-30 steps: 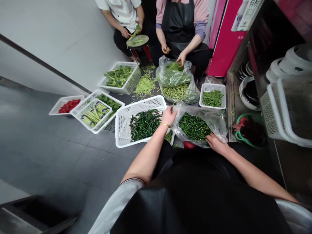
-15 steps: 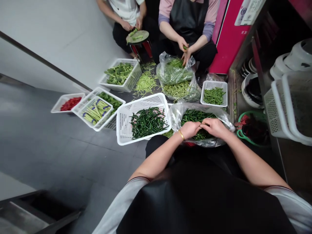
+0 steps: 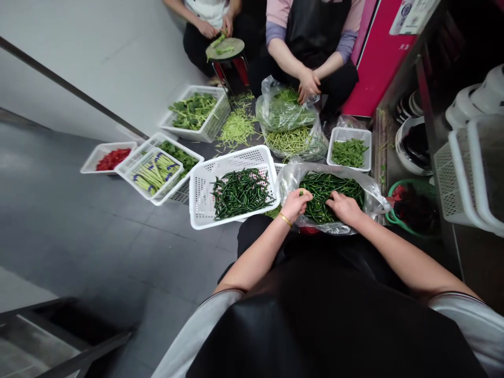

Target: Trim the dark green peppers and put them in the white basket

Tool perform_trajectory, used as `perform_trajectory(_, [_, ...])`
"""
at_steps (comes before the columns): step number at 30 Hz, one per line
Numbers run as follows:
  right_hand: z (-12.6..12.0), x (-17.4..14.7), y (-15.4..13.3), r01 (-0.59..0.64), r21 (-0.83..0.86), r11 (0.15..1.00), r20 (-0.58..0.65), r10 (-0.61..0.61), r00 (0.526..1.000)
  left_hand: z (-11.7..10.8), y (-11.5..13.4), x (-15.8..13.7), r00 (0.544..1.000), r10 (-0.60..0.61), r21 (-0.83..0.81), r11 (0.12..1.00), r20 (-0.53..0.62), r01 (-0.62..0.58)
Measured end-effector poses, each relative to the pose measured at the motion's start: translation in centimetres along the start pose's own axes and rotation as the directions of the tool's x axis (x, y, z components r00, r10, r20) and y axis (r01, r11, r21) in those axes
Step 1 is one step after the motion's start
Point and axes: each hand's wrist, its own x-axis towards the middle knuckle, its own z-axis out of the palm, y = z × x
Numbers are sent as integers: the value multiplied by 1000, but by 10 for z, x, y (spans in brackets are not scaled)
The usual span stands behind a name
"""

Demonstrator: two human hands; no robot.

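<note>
A clear plastic bag (image 3: 289, 176) lies open in front of my knees, full of thin dark green chili peppers (image 3: 334, 184). Over its left side, my left hand (image 3: 296, 205) is closed, and a bit of green chili shows at the fingertips. My right hand (image 3: 344, 208) is at the middle of the heap with its fingers drawn together at the peppers; what is between them is hidden. Left of the bag stands a white perforated basket (image 3: 200, 205) with more green chilies (image 3: 242, 194) in it.
Further left are baskets of leafy greens (image 3: 195, 110), bundled green stalks (image 3: 155, 173) and red peppers (image 3: 113, 159). Two co-workers sit opposite, near a bag of long green stems (image 3: 289, 140) and trimmings (image 3: 238, 126). A green basin (image 3: 401, 220) and a metal shelf are at right.
My hands, together at the fingertips before, have moved apart: the left toward the bag's left edge, the right down to the chilies. A co-worker's hands have come together lower. The view has shifted slightly.
</note>
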Motion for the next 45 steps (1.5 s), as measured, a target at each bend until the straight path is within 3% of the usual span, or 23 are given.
perform_trajectory(2, [-8,4,5,-4,-68,998,49,7,999,2,-2,-3,1000,22,103,994,-3,-22])
perform_trajectory(4, [-19,3,14,3,-83,997,77,4,997,5,-1,-7,985,169,258,951,30,-171])
perform_trajectory(6, [-33,-3,22,-1,-81,997,46,5,999,11,1,-8,927,356,403,836,116,-371])
perform_trajectory(8, [-47,-9,25,-40,-63,997,-45,38,998,19,3,-5,871,466,462,746,154,-480])
perform_trajectory(10, [-56,-12,23,-96,6,995,-137,96,986,26,3,2,901,428,424,806,66,-414])
perform_trajectory(13, [-53,-13,9,-67,260,963,-259,136,956,34,-2,9,996,90,153,985,-30,-84])
perform_trajectory(15, [-37,-13,-7,35,485,874,-313,136,940,39,-8,5,998,-56,-34,998,38,58])
perform_trajectory(16, [-26,-14,-16,62,594,802,-309,156,938,42,-12,1,998,-40,-92,995,56,45])
perform_trajectory(19, [4,-20,-37,-37,854,519,-121,266,956,49,-18,-21,972,235,-69,970,28,-233])
perform_trajectory(21, [14,-22,-40,-153,901,406,42,268,962,49,-15,-32,921,384,28,922,57,-386])
perform_trajectory(22, [14,-21,-37,-182,883,432,76,252,965,47,-11,-35,910,409,52,910,66,-412])
perform_trajectory(24, [4,-14,-28,-187,750,635,23,258,966,38,-1,-34,932,362,10,932,9,-363])
perform_trajectory(26, [-11,2,-18,-197,490,849,-105,282,954,26,9,-27,966,243,-123,960,-95,-253])
perform_trajectory(28, [-23,22,-12,-233,242,942,-138,271,953,16,18,-19,981,147,-237,956,-127,-174])
perform_trajectory(30, [-27,42,-11,-228,104,968,-75,236,969,10,22,-15,987,117,-266,953,-110,-143])
perform_trajectory(33, [-23,55,-9,-213,42,976,-36,215,976,6,21,-15,995,66,-247,966,-74,-82])
perform_trajectory(38, [-24,31,1,-244,28,969,-30,245,969,2,10,-15,994,-93,-294,953,-64,71])
perform_trajectory(41, [-32,33,-10,-178,45,983,-118,183,976,2,6,-12,987,-129,-360,929,-91,88])
perform_trajectory(45, [-32,67,-30,-125,-21,992,20,126,992,0,8,-15,989,-122,-388,918,-81,81])
